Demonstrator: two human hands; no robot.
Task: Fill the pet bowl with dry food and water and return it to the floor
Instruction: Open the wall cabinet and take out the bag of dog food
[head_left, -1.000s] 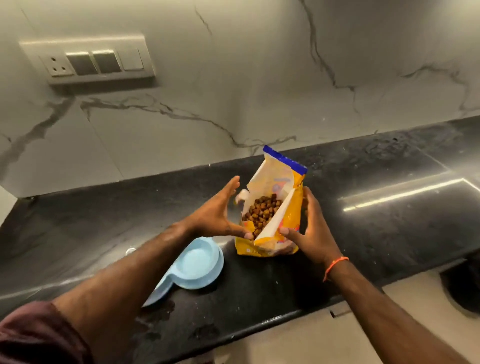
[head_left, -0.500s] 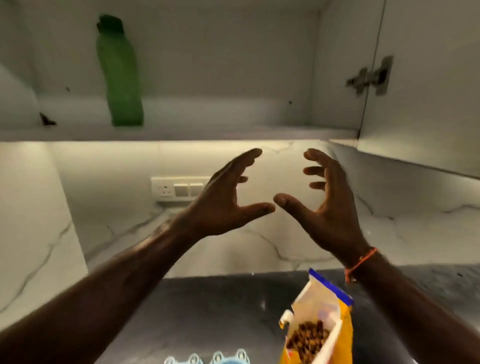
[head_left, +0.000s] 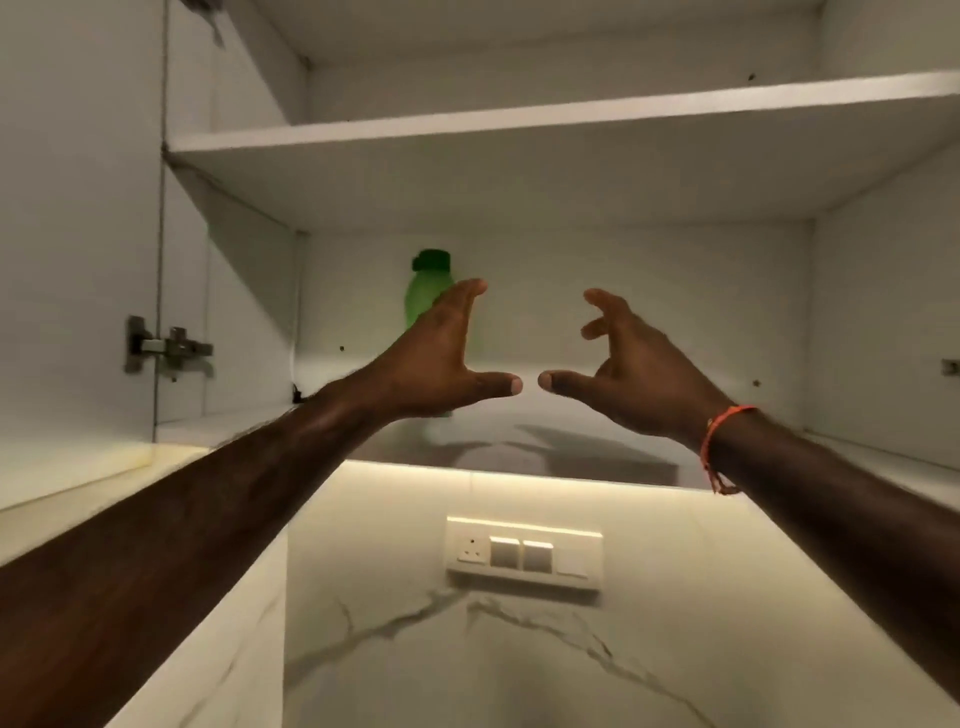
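Head view — unlabelled green bottle (head_left: 422, 300).

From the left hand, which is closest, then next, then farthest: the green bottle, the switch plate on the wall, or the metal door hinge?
1. Green bottle: right behind the left hand, on the lower cupboard shelf.
2. Switch plate: below the hand, on the marble wall.
3. Metal hinge: far to the left, on the cupboard side.

The switch plate and hinge are nearly too close to call.

A bottle (head_left: 422, 296) stands on the lower cupboard shelf (head_left: 498, 441), behind the left hand (head_left: 441, 358); a switch panel (head_left: 524, 553) sits on the wall below.
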